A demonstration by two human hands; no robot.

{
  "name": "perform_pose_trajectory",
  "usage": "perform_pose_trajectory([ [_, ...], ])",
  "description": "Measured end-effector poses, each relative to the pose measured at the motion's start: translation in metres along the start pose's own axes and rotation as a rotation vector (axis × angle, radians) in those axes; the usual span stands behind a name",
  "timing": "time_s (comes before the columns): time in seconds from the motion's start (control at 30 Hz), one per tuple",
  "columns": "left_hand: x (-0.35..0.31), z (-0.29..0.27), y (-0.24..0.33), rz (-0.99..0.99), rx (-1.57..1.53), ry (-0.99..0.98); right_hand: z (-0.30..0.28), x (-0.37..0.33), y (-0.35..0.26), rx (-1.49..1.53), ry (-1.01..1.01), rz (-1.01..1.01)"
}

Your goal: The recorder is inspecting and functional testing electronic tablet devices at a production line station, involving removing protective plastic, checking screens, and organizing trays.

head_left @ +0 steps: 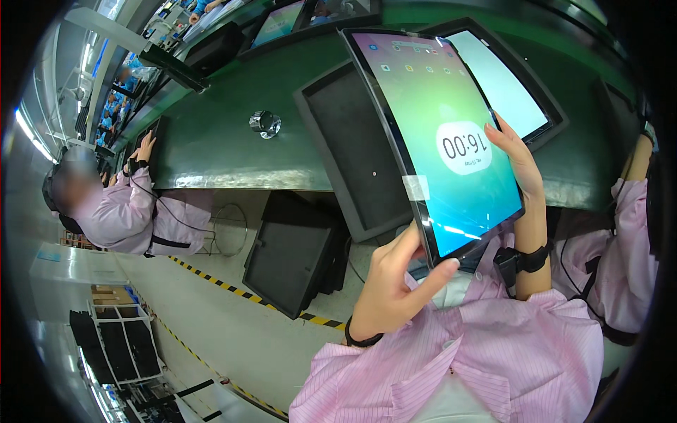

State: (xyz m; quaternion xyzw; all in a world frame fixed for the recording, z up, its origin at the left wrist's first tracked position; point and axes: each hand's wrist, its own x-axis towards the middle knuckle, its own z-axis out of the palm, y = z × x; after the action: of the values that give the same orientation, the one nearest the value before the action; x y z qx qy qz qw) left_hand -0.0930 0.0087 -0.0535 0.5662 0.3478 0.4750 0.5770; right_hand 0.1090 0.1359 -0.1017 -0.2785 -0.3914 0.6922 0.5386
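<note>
Between my hands is a large tablet, tilted over the bench edge, its lit screen fading from pink through green to blue with a clock in a white patch. My left hand grips its near left corner, thumb on the front edge. On the right side, my right hand holds the edge with a finger or thumb over the screen. A piece of clear tape sticks to the left bezel. Partly under the tablet lies a black tray, overhanging the bench edge. Beyond it, another black tray holds a tablet with a pale screen.
On the green bench a roll of clear tape stands left of the tray. Stacked black trays rest below the bench. Co-workers sit at left and right. More trayed tablets line the far side.
</note>
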Motion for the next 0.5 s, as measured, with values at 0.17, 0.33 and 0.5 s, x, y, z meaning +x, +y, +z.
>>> perform_pose_trajectory([
  [0.17,0.002,0.000,-0.007,0.209,0.622,0.144,-0.002,0.000,0.002,0.107,0.133,0.069],
  [0.33,0.015,0.003,-0.033,0.538,0.755,0.318,-0.003,0.003,0.003,0.184,0.087,0.072],
  [0.5,0.022,-0.001,-0.047,0.711,0.650,0.359,-0.004,0.002,0.000,0.154,0.122,0.075],
])
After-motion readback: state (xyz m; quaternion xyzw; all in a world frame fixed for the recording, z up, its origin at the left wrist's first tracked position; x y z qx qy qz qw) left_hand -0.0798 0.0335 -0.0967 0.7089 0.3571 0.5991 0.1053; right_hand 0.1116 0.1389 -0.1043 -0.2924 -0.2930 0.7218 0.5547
